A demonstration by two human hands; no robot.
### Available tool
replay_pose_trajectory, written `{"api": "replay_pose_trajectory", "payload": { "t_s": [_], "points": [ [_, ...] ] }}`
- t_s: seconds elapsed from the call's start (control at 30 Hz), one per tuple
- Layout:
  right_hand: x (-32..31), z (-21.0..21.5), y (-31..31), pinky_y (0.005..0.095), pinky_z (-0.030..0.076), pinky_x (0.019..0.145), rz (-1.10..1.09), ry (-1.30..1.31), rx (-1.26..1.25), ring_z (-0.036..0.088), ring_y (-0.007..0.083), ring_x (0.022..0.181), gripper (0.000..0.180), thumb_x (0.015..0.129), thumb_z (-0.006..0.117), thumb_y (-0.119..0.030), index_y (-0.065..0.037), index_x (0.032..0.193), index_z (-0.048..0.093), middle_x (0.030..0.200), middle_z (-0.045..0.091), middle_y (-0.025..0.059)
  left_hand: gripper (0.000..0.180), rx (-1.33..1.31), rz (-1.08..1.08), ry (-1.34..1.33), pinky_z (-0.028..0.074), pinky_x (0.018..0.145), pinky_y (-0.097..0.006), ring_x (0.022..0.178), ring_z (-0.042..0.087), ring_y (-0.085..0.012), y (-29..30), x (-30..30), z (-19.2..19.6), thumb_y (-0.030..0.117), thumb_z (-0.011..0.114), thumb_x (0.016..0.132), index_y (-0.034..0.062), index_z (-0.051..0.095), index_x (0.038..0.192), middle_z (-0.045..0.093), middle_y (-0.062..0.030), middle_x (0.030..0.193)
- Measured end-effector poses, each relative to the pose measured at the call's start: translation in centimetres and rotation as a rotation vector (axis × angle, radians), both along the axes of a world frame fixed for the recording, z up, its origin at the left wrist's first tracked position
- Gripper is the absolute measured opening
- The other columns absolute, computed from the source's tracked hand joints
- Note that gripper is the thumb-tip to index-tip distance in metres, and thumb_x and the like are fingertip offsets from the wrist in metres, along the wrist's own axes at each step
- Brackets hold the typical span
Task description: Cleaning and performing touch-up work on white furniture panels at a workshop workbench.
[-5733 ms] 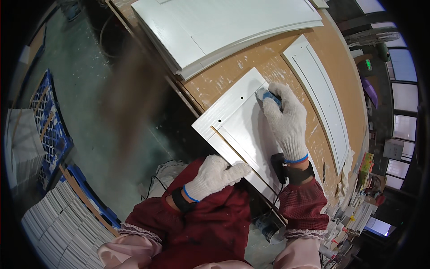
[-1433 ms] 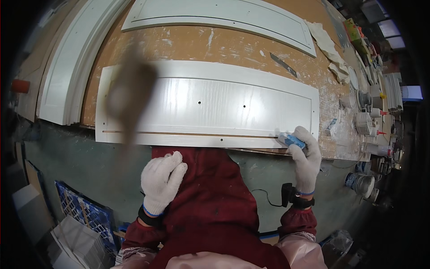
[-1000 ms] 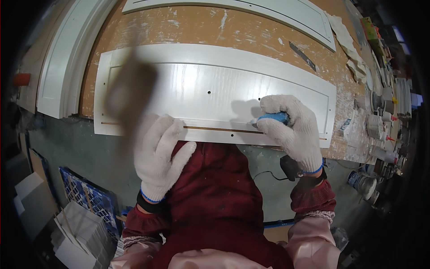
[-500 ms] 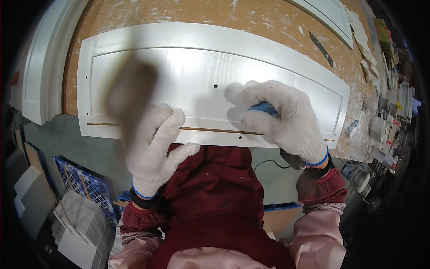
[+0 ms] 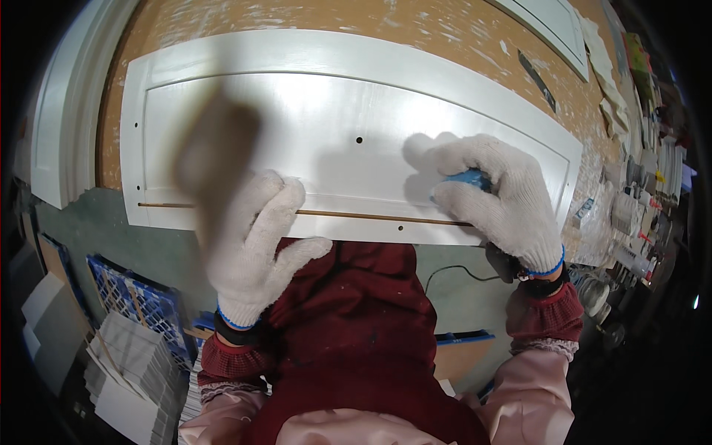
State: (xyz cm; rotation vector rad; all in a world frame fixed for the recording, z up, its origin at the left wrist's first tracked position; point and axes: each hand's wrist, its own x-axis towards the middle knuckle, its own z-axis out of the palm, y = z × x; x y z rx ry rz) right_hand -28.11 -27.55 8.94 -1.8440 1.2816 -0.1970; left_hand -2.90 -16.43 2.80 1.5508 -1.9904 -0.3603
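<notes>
Resting with its thumb spread from its fingers, my left grip (image 5: 256,245) lay over the near edge of the white panel (image 5: 319,141). A long brown slot (image 5: 371,216) ran left to right there. Just past it, my right grip (image 5: 508,200) pinched a small blue tool (image 5: 472,178), further right than half a second before. The panel lay long-ways across the worktop (image 5: 326,15).

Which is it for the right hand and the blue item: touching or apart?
Touching: head view shows the right hand gripping the blue item between thumb and fingers.
</notes>
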Motion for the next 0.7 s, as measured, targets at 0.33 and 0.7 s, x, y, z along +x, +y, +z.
{"api": "replay_pose_trajectory", "payload": {
  "t_s": [0.33, 0.7],
  "points": [
    [0.1, 0.5, 0.2, 0.0324, 0.049, 0.069, 0.017, 0.055, 0.091, 0.061, 0.0244, 0.071, 0.025, 0.08, 0.069, -0.021, -0.005, 0.099, 0.068, 0.085, 0.065, 0.0128, 0.06, -0.02, 0.022, -0.027, 0.039, 0.089, -0.052, 0.099, 0.054, -0.0332, 0.3, 0.1, -0.1, 0.047, 0.077, 0.066, 0.0035, 0.065, 0.106, 0.058, -0.0088, 0.107],
    [2.0, 0.7, 0.2, 0.0268, 0.047, 0.064, 0.067, 0.078, 0.012, 0.059, 0.0144, 0.068, 0.022, 0.073, 0.074, -0.01, -0.001, 0.092, 0.067, 0.079, 0.061, 0.0066, 0.059, -0.028, 0.018, -0.011, 0.04, 0.086, -0.051, 0.096, 0.056, -0.0331, 0.0, 0.0, -0.4, 0.049, 0.076, 0.068, 0.0041, 0.065, 0.105, 0.059, -0.009, 0.106]
  ]
}}
